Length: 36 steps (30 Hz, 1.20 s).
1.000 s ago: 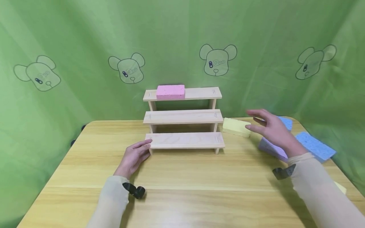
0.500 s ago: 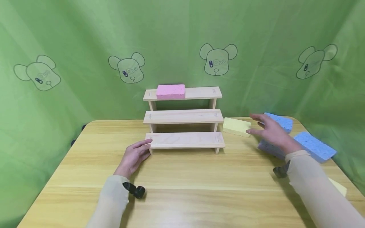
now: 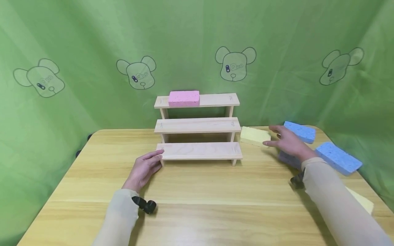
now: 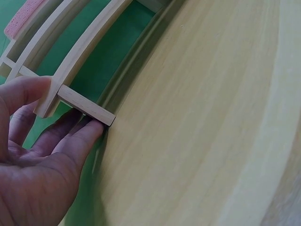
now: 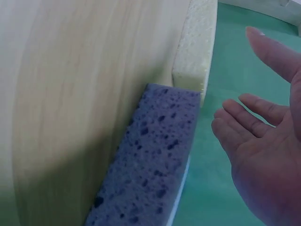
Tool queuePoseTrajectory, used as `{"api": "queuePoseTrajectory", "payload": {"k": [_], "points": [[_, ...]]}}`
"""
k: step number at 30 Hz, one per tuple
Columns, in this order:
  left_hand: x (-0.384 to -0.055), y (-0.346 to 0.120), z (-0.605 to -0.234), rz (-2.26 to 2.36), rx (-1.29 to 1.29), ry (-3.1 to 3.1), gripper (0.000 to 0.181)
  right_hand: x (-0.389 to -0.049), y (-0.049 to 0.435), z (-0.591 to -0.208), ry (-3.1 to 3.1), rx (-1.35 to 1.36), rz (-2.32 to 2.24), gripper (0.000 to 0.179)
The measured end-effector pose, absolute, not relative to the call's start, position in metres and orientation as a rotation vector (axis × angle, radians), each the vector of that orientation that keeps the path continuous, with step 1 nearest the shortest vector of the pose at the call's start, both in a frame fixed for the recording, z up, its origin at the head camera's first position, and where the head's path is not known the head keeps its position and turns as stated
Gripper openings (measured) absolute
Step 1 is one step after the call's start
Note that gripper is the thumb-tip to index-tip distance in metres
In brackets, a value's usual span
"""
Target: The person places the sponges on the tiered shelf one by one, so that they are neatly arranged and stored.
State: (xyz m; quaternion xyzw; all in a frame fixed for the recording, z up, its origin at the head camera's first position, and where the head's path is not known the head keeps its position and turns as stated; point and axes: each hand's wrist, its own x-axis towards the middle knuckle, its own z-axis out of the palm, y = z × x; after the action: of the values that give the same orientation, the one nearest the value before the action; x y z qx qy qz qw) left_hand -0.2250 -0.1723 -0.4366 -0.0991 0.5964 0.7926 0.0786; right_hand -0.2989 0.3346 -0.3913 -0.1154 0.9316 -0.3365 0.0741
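Observation:
A three-tier wooden display shelf (image 3: 197, 151) stands on the table, with a pink sponge (image 3: 184, 98) on its top board. My left hand (image 3: 144, 171) holds the left end of the lowest tier; the left wrist view puts the thumb over the board's end (image 4: 47, 101) and fingers against the leg (image 4: 87, 104). My right hand (image 3: 289, 141) hovers with thumb and fingers spread, holding nothing. Its fingertips are near the right end of a pale yellow sponge (image 3: 253, 135) beside the shelf. Under that hand, partly hidden, lies a purple sponge (image 5: 150, 155).
Two blue sponges (image 3: 300, 132) (image 3: 338, 158) lie at the table's right side. Another pale yellow sponge (image 3: 363, 201) is partly covered by the right sleeve. A green curtain (image 3: 197, 41) with printed bear heads hangs behind the wooden table (image 3: 215, 218).
My right hand has sunk slightly towards the yellow sponge, and its forearm has shifted left, uncovering more of the blue sponges and the near yellow one. The left hand stays on the shelf.

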Motion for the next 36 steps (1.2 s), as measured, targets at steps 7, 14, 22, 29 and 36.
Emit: {"api": "queuePoseTrajectory", "payload": {"k": [7, 14, 22, 29, 36], "points": [[-0.226, -0.173, -0.435, 2.378, -0.315, 1.78, 0.038, -0.308, 0.336, -0.397, 2.827, -0.321, -0.906, 0.094], [-0.226, -0.173, -0.436, 2.372, -0.325, 1.782, 0.039, -0.316, 0.335, -0.402, 2.831, -0.333, -0.848, 0.095], [-0.226, -0.172, -0.437, 2.379, -0.316, 1.786, 0.038, -0.32, 0.332, -0.408, 2.842, -0.34, -0.818, 0.094], [-0.226, -0.172, -0.437, 2.377, -0.301, 1.785, 0.04, -0.322, 0.332, -0.41, 2.861, -0.395, -0.776, 0.081], [-0.226, -0.173, -0.438, 2.37, -0.304, 1.787, 0.038, -0.32, 0.332, -0.409, 2.843, -0.36, -0.839, 0.082]]}}
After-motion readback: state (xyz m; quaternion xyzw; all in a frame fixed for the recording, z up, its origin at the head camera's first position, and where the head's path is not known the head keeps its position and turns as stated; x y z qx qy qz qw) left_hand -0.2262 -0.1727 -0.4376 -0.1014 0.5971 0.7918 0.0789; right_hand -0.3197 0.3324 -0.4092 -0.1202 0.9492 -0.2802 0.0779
